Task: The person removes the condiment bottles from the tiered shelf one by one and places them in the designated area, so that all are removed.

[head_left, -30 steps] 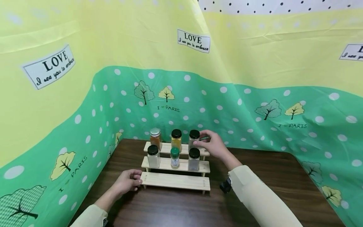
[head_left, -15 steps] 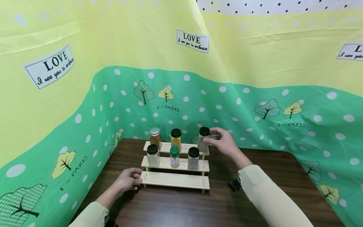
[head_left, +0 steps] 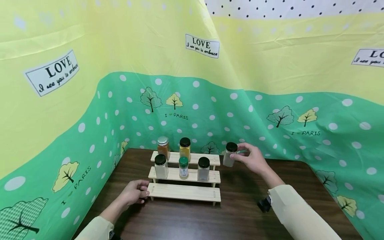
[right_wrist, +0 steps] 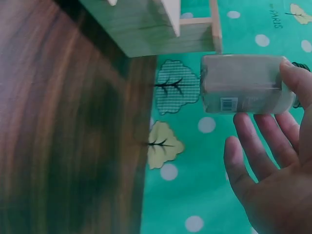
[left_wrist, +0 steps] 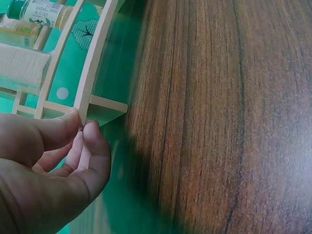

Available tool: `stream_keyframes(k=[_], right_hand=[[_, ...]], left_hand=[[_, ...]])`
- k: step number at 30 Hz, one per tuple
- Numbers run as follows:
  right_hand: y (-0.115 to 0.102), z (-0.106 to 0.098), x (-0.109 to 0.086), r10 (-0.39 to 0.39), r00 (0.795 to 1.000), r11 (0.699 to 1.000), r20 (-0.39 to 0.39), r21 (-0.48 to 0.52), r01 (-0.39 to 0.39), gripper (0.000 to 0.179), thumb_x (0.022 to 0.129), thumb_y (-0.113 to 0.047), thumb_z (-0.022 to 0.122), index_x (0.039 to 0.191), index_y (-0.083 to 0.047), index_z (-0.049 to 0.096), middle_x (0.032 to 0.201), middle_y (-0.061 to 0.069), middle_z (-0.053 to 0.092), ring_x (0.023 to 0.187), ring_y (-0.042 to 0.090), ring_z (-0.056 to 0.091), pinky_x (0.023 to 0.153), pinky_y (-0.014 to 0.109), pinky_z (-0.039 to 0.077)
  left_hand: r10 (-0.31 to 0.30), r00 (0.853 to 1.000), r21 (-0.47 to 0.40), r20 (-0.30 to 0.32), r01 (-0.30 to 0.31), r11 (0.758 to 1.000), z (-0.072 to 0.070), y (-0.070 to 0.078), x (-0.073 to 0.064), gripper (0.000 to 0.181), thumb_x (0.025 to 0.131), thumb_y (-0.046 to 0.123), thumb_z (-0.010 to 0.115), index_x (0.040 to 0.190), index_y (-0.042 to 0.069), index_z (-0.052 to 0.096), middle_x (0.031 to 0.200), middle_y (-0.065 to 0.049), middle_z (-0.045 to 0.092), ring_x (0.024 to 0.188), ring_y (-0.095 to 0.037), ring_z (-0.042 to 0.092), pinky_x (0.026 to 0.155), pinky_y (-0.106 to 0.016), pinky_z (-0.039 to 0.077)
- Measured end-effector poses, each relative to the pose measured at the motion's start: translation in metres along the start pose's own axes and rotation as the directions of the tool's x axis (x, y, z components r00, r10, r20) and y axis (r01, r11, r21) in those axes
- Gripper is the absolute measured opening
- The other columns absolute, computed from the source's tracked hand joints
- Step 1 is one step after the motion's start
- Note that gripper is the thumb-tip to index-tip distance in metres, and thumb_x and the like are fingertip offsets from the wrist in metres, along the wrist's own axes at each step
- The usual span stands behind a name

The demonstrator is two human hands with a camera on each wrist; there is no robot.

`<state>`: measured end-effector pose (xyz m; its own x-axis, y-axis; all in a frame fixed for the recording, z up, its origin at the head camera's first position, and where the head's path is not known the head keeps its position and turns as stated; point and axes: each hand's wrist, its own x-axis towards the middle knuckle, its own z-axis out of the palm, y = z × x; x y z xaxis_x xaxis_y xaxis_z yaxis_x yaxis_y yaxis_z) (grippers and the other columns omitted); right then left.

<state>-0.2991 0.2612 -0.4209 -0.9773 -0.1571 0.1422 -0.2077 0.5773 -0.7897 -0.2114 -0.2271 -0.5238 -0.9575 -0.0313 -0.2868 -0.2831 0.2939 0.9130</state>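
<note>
Black-capped, a clear spice jar [head_left: 229, 159] is hanging in the pinching grip of a person's right hand [head_left: 252, 160], just beyond the top tier's [head_left: 196, 157] right end on a stepped wooden rack [head_left: 174, 174]; the left hand [head_left: 132, 193] is pinching the bottom tier's [head_left: 184, 192] left end above the brown worktop [head_left: 180, 221].

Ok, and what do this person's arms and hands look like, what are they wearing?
The left sleeve and right sleeve are pale cream fabric, ending short of the hands. The left hand and right hand are bare; no gloves or rings show. A small black boxy device sits at the right cuff; a dark sliver shows at the left.
</note>
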Motion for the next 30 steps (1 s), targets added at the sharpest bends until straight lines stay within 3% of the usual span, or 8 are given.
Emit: stream_keyframes(k=[9,17,30], right_hand=[[0.031,0.012,-0.013,0.016,1.0,1.0,0.014,0.008,-0.016,0.058,0.088,-0.04,0.082,0.131,-0.006,0.062,0.124,0.016,0.067,0.108,0.032,0.07,0.081,0.034,0.059],[0.055,0.025,-0.022,0.051,0.998,0.999,0.035,-0.003,-0.051,0.064,0.087,-0.038,0.083,0.135,-0.003,0.06,0.129,0.02,0.065,0.109,0.033,0.071,0.084,0.04,0.061],[0.078,0.028,-0.029,0.055,0.997,0.998,0.056,0.033,-0.056,0.056,0.089,-0.033,0.082,0.131,-0.003,0.062,0.127,0.018,0.066,0.113,0.035,0.07,0.086,0.041,0.061]], left_hand=[[-0.009,1.0,0.0,-0.003,0.009,1.0,0.0,-0.001,-0.001,0.045,0.091,-0.012,0.068,0.134,-0.008,0.058,0.106,-0.016,0.061,0.076,-0.023,0.065,0.061,-0.037,0.057],[-0.02,1.0,-0.002,0.008,0.02,1.0,0.0,-0.002,0.0,0.044,0.091,-0.011,0.068,0.134,-0.008,0.058,0.107,-0.016,0.061,0.076,-0.023,0.065,0.062,-0.038,0.058],[-0.009,1.0,-0.005,0.012,0.009,1.0,-0.001,-0.004,0.003,0.044,0.091,-0.011,0.068,0.134,-0.008,0.058,0.108,-0.017,0.061,0.077,-0.023,0.065,0.062,-0.038,0.058]])
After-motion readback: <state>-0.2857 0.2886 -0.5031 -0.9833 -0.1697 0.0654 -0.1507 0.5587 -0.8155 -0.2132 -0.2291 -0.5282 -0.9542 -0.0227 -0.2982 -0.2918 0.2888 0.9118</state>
